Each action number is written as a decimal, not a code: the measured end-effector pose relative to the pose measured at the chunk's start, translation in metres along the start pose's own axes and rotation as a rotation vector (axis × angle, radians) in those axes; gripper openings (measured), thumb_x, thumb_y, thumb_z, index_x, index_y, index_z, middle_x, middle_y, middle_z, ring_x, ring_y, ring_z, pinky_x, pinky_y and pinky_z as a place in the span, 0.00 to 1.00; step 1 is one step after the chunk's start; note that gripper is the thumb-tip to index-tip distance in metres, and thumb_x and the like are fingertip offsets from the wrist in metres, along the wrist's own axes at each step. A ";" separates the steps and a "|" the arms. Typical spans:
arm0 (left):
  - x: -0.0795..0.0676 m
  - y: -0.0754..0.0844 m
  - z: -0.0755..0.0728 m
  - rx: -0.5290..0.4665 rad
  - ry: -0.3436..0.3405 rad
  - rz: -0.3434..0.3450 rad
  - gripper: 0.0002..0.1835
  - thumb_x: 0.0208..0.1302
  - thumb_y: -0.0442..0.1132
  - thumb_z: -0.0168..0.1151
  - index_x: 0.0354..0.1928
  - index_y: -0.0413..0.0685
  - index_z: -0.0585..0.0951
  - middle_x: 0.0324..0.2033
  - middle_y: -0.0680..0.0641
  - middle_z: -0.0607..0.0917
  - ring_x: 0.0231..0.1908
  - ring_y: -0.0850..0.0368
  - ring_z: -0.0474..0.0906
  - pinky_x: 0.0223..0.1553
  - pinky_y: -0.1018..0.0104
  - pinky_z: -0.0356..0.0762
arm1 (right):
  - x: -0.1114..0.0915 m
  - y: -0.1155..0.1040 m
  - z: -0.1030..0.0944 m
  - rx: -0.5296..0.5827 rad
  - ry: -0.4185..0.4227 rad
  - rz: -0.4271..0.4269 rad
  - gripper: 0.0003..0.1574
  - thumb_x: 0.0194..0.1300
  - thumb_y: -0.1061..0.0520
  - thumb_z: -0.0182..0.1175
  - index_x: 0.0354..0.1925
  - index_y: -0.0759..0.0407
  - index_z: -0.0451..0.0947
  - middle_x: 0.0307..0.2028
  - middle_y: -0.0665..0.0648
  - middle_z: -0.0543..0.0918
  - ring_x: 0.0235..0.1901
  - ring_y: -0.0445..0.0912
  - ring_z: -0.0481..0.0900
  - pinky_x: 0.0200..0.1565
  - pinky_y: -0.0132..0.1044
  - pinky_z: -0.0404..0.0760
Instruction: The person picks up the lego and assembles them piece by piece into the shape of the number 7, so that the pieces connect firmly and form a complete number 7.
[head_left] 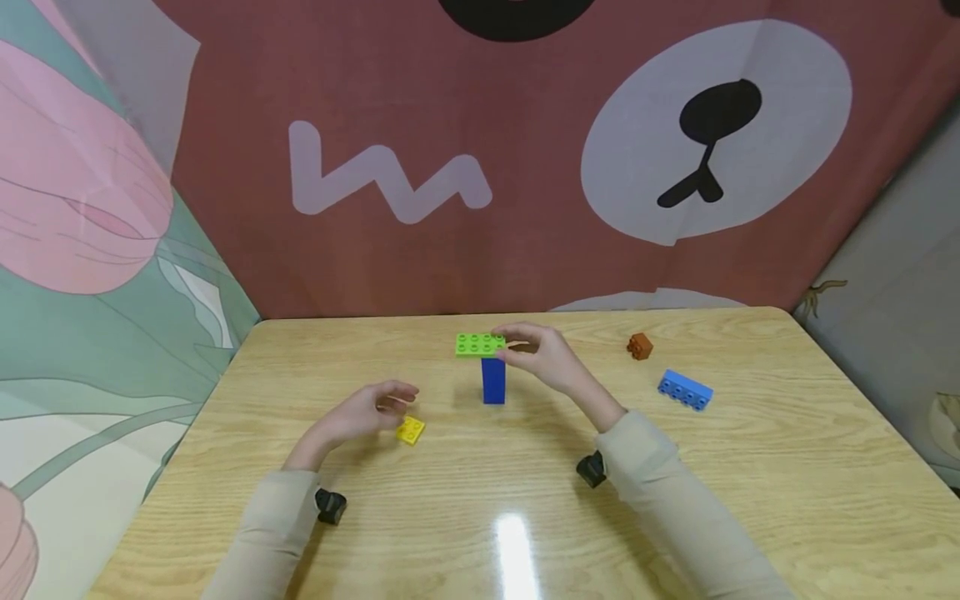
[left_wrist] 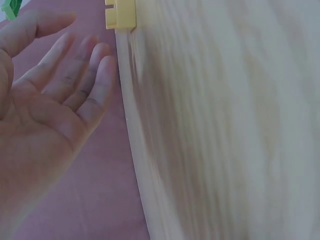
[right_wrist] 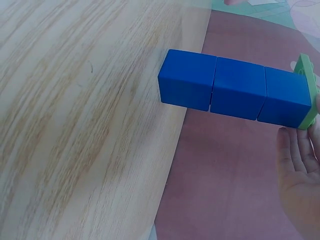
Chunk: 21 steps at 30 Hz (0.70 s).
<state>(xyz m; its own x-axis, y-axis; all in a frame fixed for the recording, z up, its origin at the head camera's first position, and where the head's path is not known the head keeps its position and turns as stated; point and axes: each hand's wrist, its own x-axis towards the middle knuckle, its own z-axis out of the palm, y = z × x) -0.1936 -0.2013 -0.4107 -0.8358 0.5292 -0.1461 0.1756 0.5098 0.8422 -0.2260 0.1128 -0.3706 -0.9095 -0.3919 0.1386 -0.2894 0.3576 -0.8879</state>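
Note:
A tower of three stacked blue blocks (right_wrist: 237,90) stands upright on the table. Across its top lies a light green toy building plate (head_left: 474,345) with two rows of studs, jutting out to the left of the tower. My right hand (head_left: 546,358) pinches the right end of this plate between thumb and fingers. In the right wrist view, fingertips (right_wrist: 286,142) show right at the plate's edge. Lower left, my left hand (head_left: 363,414) hovers with relaxed, slightly bent fingers and holds nothing. Just beside its fingertips a small yellow plate (head_left: 411,430) lies on the table.
On the right side of the table lie a light blue studded brick (head_left: 686,390) and a small brown brick (head_left: 640,346). A red-brown printed cloth (head_left: 375,267) hangs behind the table's far edge. Black wrist cameras (head_left: 592,469) sit under both sleeves.

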 end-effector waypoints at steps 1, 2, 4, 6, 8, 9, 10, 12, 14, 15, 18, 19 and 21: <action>0.000 -0.001 0.000 0.002 -0.018 0.003 0.28 0.59 0.28 0.56 0.63 0.32 0.68 0.60 0.31 0.73 0.58 0.36 0.73 0.55 0.55 0.78 | 0.000 0.000 0.000 -0.001 0.000 0.001 0.24 0.66 0.58 0.60 0.59 0.60 0.74 0.59 0.62 0.77 0.56 0.55 0.77 0.55 0.44 0.81; 0.000 -0.001 0.000 0.003 -0.034 0.001 0.29 0.57 0.27 0.56 0.63 0.32 0.68 0.60 0.31 0.73 0.58 0.36 0.72 0.56 0.54 0.77 | 0.000 0.000 0.000 0.001 -0.001 0.002 0.24 0.66 0.58 0.60 0.60 0.59 0.74 0.59 0.62 0.77 0.56 0.55 0.77 0.55 0.44 0.81; -0.001 -0.001 0.001 0.007 -0.063 -0.010 0.31 0.54 0.25 0.56 0.64 0.32 0.67 0.61 0.32 0.73 0.60 0.36 0.71 0.57 0.52 0.76 | 0.000 -0.001 0.000 0.002 -0.001 0.003 0.24 0.66 0.58 0.60 0.60 0.60 0.74 0.59 0.62 0.77 0.56 0.56 0.77 0.55 0.44 0.81; -0.001 -0.001 0.001 0.025 -0.083 -0.026 0.33 0.51 0.23 0.55 0.64 0.34 0.67 0.61 0.33 0.73 0.60 0.37 0.70 0.60 0.50 0.74 | 0.000 -0.001 0.000 0.007 -0.002 0.007 0.24 0.66 0.58 0.60 0.60 0.60 0.74 0.60 0.62 0.77 0.56 0.56 0.77 0.56 0.44 0.81; -0.001 0.000 0.001 0.044 -0.094 -0.047 0.35 0.48 0.22 0.55 0.64 0.35 0.67 0.61 0.35 0.73 0.61 0.38 0.69 0.62 0.47 0.71 | 0.000 -0.002 0.000 0.008 -0.002 0.010 0.24 0.66 0.58 0.60 0.60 0.60 0.74 0.60 0.62 0.77 0.56 0.56 0.77 0.55 0.44 0.81; -0.001 0.001 0.001 0.053 -0.099 -0.056 0.35 0.47 0.21 0.55 0.64 0.36 0.67 0.61 0.35 0.73 0.62 0.38 0.68 0.63 0.45 0.69 | 0.000 -0.002 0.000 0.006 -0.001 0.011 0.24 0.66 0.58 0.60 0.60 0.60 0.74 0.60 0.62 0.77 0.56 0.56 0.77 0.55 0.44 0.81; -0.001 0.002 0.001 0.063 -0.099 -0.071 0.36 0.46 0.21 0.55 0.64 0.37 0.68 0.61 0.36 0.73 0.62 0.39 0.68 0.65 0.45 0.67 | 0.000 -0.002 0.000 0.007 -0.001 0.013 0.24 0.66 0.58 0.60 0.60 0.60 0.74 0.60 0.62 0.77 0.56 0.56 0.77 0.55 0.44 0.81; -0.001 0.003 0.002 0.088 -0.103 -0.091 0.36 0.46 0.22 0.58 0.64 0.38 0.68 0.62 0.38 0.73 0.63 0.39 0.67 0.66 0.43 0.65 | 0.000 -0.001 0.000 0.008 -0.001 0.015 0.24 0.66 0.58 0.60 0.60 0.59 0.74 0.60 0.61 0.77 0.56 0.55 0.77 0.54 0.44 0.81; 0.000 0.004 0.003 0.118 -0.102 -0.104 0.35 0.47 0.23 0.60 0.63 0.39 0.69 0.62 0.38 0.73 0.64 0.39 0.66 0.67 0.43 0.64 | 0.000 0.000 0.000 0.009 -0.002 0.014 0.24 0.66 0.57 0.60 0.60 0.59 0.74 0.60 0.61 0.77 0.56 0.55 0.77 0.54 0.43 0.82; 0.000 0.005 0.004 0.131 -0.101 -0.108 0.35 0.48 0.23 0.62 0.63 0.40 0.70 0.62 0.39 0.73 0.64 0.40 0.66 0.66 0.43 0.64 | 0.000 0.000 0.000 0.011 -0.002 0.013 0.24 0.66 0.57 0.60 0.60 0.59 0.74 0.60 0.61 0.77 0.56 0.56 0.77 0.54 0.43 0.82; 0.001 0.006 0.007 0.179 -0.097 -0.105 0.32 0.50 0.26 0.65 0.61 0.40 0.72 0.61 0.39 0.73 0.64 0.40 0.66 0.66 0.44 0.65 | 0.000 0.001 0.000 0.013 -0.001 0.009 0.24 0.66 0.58 0.60 0.59 0.59 0.74 0.60 0.61 0.77 0.56 0.56 0.78 0.54 0.43 0.82; 0.001 0.006 0.007 0.199 -0.097 -0.096 0.31 0.51 0.26 0.65 0.60 0.40 0.72 0.60 0.39 0.73 0.63 0.40 0.67 0.65 0.45 0.66 | 0.000 0.001 0.000 0.012 -0.001 0.007 0.24 0.66 0.58 0.60 0.59 0.59 0.74 0.60 0.61 0.77 0.56 0.56 0.78 0.54 0.43 0.82; 0.002 0.006 0.009 0.225 -0.094 -0.082 0.29 0.51 0.28 0.67 0.58 0.40 0.74 0.57 0.39 0.74 0.61 0.41 0.68 0.64 0.46 0.67 | 0.000 0.001 0.000 0.010 -0.002 0.004 0.24 0.66 0.58 0.60 0.60 0.60 0.74 0.60 0.61 0.77 0.56 0.56 0.77 0.54 0.43 0.81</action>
<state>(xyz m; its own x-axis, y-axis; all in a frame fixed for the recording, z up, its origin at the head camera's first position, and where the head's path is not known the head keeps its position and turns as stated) -0.1894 -0.1915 -0.4105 -0.8020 0.5351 -0.2654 0.2292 0.6860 0.6906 -0.2262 0.1128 -0.3711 -0.9101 -0.3923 0.1338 -0.2823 0.3505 -0.8930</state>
